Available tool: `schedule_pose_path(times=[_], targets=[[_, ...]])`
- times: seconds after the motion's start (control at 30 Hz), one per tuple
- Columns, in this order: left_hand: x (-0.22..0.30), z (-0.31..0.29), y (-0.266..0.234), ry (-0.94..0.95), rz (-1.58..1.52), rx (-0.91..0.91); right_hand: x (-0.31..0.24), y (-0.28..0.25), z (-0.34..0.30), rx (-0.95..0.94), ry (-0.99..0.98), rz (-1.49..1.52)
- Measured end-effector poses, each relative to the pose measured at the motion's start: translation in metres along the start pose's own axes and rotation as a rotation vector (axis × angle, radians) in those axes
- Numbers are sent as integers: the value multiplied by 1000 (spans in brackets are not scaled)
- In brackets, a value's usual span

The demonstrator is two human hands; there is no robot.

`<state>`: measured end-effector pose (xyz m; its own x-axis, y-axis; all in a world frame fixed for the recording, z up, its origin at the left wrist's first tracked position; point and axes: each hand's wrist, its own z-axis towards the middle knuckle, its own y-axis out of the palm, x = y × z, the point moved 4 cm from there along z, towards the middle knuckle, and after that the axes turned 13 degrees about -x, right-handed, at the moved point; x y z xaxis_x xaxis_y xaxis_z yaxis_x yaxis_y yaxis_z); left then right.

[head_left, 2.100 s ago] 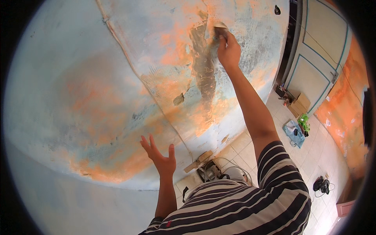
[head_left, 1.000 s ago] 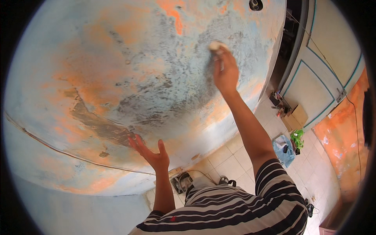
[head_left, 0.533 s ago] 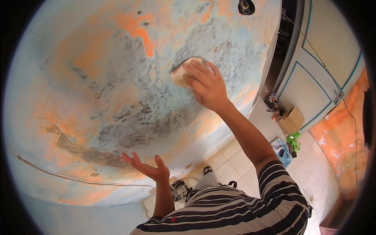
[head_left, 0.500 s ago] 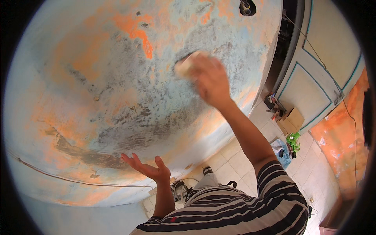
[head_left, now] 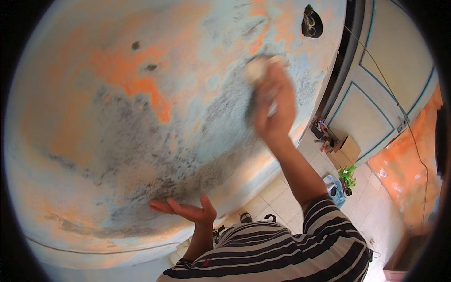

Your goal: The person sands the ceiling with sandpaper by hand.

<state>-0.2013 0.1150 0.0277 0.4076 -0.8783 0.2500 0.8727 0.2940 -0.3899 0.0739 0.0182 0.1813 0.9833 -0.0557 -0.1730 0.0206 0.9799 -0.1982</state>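
In front of me stands a wall (head_left: pixel 206 98) with worn pale blue paint, orange patches and dark grey stains. My right hand (head_left: pixel 277 105) is raised against its upper right part, closed around a pale cream pad (head_left: pixel 257 69). Motion smears both the pad and the fingers, so the pad's exact kind cannot be made out. Lower down, my left hand (head_left: pixel 192 212) is held palm up with its fingers stretched out and nothing in it. Its fingertips are close to the stained lower wall; whether they touch it is unclear.
A dark hole (head_left: pixel 312 22) with wires opens in the wall near its right edge. Beyond that are a panelled door (head_left: pixel 361 115) with blue-green trim, a cardboard box (head_left: pixel 345 151), a blue bag (head_left: pixel 334 190) and a green bundle (head_left: pixel 347 176) on the tiled floor (head_left: pixel 361 197). A cable (head_left: pixel 94 250) runs along the wall's bottom.
My right hand has moved the pad up and to the right over the wall. The view has shifted upward, so the wall's marks sit lower. My left hand stays open, slightly higher against the wall.
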Motion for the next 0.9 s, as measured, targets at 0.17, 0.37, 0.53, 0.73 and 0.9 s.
schedule_pose_path(times=[0.17,0.37,0.53,0.73,0.9], targets=[[9,0,16,-24,5,-22,20,-1,-20,-100,-59,-3],[30,5,43,-60,50,-15,40,0,-52,-277,-81,126],[60,21,73,-78,156,13,157,-27,-47,65,397,231],[120,29,123,-142,162,-25,213,-47,-52,-213,-140,90],[165,35,158,-178,164,-138,280,-60,-56,-9,299,259]])
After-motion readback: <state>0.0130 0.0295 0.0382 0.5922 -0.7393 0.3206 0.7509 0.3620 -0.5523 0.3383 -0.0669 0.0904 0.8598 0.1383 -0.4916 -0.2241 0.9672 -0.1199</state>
